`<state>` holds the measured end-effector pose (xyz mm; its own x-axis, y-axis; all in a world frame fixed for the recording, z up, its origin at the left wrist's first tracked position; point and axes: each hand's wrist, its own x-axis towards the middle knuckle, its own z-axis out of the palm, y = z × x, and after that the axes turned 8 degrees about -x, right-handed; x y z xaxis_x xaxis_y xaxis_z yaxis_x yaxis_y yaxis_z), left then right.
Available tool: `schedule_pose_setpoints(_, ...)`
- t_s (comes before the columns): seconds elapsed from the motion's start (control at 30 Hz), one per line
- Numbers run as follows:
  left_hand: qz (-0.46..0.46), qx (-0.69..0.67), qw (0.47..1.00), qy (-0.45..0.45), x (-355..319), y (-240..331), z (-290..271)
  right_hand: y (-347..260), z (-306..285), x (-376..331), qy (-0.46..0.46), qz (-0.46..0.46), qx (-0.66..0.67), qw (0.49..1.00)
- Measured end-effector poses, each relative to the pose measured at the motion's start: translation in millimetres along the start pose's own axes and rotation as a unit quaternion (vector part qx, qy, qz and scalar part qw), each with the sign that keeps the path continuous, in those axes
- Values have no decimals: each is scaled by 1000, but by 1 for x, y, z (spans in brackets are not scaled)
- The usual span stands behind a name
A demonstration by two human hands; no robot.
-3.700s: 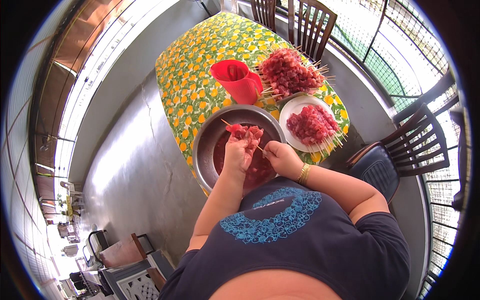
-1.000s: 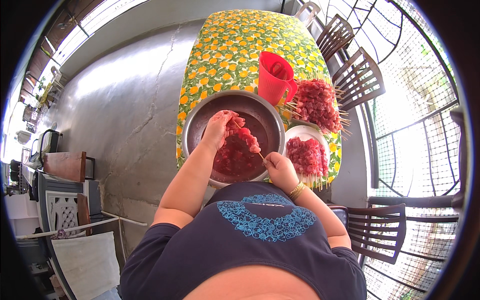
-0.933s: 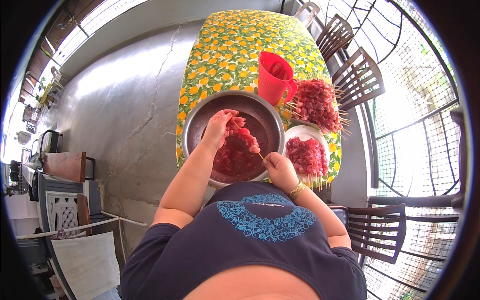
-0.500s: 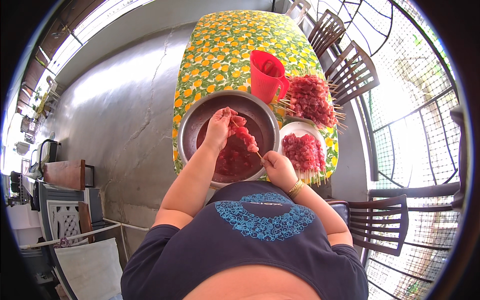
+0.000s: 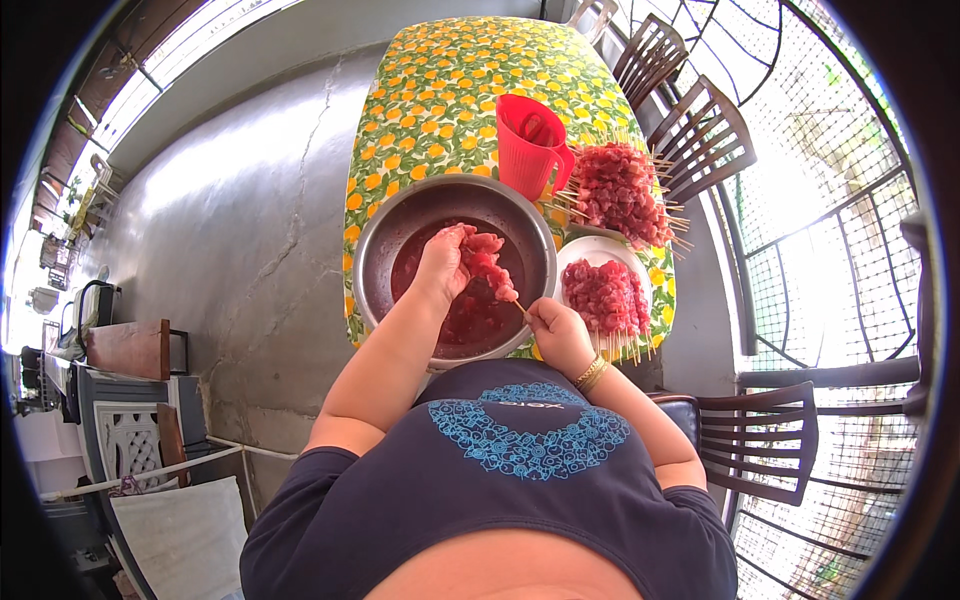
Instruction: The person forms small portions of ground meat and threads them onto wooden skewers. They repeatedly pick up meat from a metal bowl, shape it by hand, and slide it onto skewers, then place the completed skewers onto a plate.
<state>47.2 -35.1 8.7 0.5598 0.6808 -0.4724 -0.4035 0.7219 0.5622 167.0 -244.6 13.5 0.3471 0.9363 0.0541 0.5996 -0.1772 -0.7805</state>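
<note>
Over a wide steel bowl point(image 5: 385, 228), I hold a meat skewer point(image 5: 488, 270) slanting down toward my right side. My right hand point(image 5: 560, 332) is closed around the bare end of its wooden stick, by the bowl's near right rim. At the other end, my left hand point(image 5: 443, 264) is closed on the raw meat; its fingers partly hide the pieces and the stick's tip. Reddish liquid with loose raw meat point(image 5: 470, 322) lies in the bowl beneath. Right of the bowl, finished-looking meat skewers point(image 5: 605, 298) are stacked on a white plate point(image 5: 598, 246).
A red pitcher point(image 5: 528, 150) stands behind the bowl, something dark inside it. Beyond the plate rises a larger pile of meat skewers point(image 5: 620, 195), sticks poking out on both sides. A lemon-patterned cloth covers the table point(image 5: 440, 90). Wooden chairs point(image 5: 703, 130) line the right side.
My left hand has moved slightly down and right along the skewer, lower over the bowl. My right hand stays nearly still, holding the stick's end.
</note>
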Motion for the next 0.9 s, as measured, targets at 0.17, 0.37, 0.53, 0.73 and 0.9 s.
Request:
schedule_pose_setpoints(0.17, 52, 26, 998, -27, -8, -3, 4, 1, 4, -2, 0, 12, 12, 1000)
schedule_pose_setpoints(0.37, 51, 14, 997, -61, -20, -10, 14, 3, 9, -5, 1, 19, 33, 999)
schedule_pose_setpoints(0.53, 7, 9, 993, -114, -29, -10, 15, 5, 13, -6, 3, 37, 53, 998)
schedule_pose_setpoints(0.73, -89, 55, 973, -204, -24, -23, 2, 12, 10, -6, 7, 75, 87, 993)
schedule_pose_setpoints(0.9, -158, 331, 914, -173, 19, -19, -48, 25, 7, -9, 56, 53, 78, 994)
